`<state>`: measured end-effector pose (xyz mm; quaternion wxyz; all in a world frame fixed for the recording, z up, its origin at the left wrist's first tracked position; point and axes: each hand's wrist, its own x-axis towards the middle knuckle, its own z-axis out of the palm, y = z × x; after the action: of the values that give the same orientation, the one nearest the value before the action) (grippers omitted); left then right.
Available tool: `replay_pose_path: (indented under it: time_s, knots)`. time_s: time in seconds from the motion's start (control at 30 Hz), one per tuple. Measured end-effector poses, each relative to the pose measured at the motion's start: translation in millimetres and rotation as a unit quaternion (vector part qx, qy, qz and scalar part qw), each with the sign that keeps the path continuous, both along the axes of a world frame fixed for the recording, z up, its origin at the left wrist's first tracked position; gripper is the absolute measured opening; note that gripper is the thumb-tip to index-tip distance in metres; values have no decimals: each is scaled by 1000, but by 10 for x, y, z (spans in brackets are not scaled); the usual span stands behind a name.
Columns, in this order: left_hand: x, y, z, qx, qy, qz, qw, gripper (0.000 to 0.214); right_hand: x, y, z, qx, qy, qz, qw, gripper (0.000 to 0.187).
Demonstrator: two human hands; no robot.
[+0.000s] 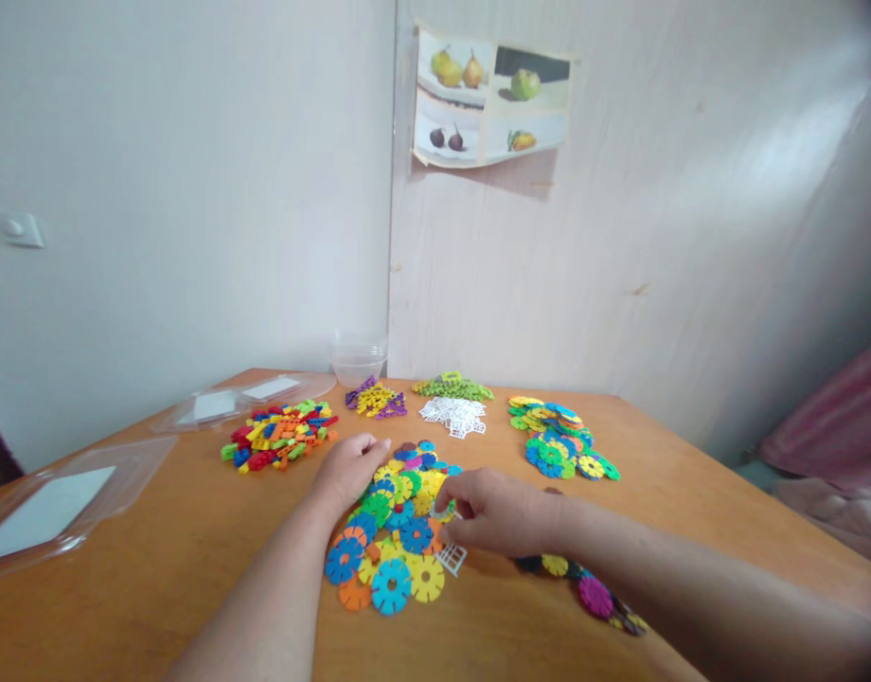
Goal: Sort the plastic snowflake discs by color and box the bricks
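Observation:
A mixed pile of notched plastic discs [391,585] in blue, yellow, orange and green lies in the middle of the table. My left hand [351,471] rests loosely cupped against the pile's far left edge; some of its fingers are hidden, and I see nothing held in it. Over the right side of the pile, my right hand [493,511] is closed in a pinch, thumb and forefinger together. A white lattice piece [451,557] shows at its fingertips, partly covered by the thumb.
Beyond the pile are white lattice pieces [453,415], green pieces [453,385], purple and yellow pieces [376,398], and coloured bricks [279,436]. More discs [556,440] lie right, dark ones [595,597] under my right forearm. Clear lids [52,511] and a clear tub [358,360] stand left and back.

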<state>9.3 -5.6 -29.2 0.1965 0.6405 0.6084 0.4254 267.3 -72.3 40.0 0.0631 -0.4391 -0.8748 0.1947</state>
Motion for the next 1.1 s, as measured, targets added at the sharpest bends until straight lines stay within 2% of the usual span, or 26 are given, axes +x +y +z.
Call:
replay_pose_path:
  time_s: [0.1, 0.23, 0.37, 0.47, 0.6, 0.7, 0.83, 0.97, 1.1]
  knots:
    - [-9, 8, -6, 0, -4, -4, 1000, 48, -174, -66, -33, 17, -23, 12, 999, 46]
    - [-31, 20, 0, -5, -3, -7, 1000, 48, -318, -88, -68, 24, -53, -15, 998, 47]
    - [-33, 14, 31, -10, 0, -11, 1000, 48, -347, -82, -74, 17, -58, -22, 998, 50]
    - [-19, -10, 67, -7, 7, -7, 1000, 48, -271, -53, -43, 55, -55, -27, 997, 51]
    - [-4, -38, 99, -8, -2, -2, 1000, 49, 22, 131, 42, 108, -45, -82, 990, 50]
    - [-6, -37, 95, -18, -5, 2, 1000, 49, 376, 374, 102, 115, -67, -174, 976, 46]
    - [-8, -28, 78, -20, 5, 1, 1000, 49, 894, 667, 112, 127, -115, -287, 942, 37]
    - [5, -43, 90, -16, 4, 2, 1000, 48, 1256, 798, 57, 123, -124, -325, 930, 38]
    - [10, -49, 105, -16, -7, 2, 1000, 48, 1367, 829, 20, 122, -118, -341, 925, 38]
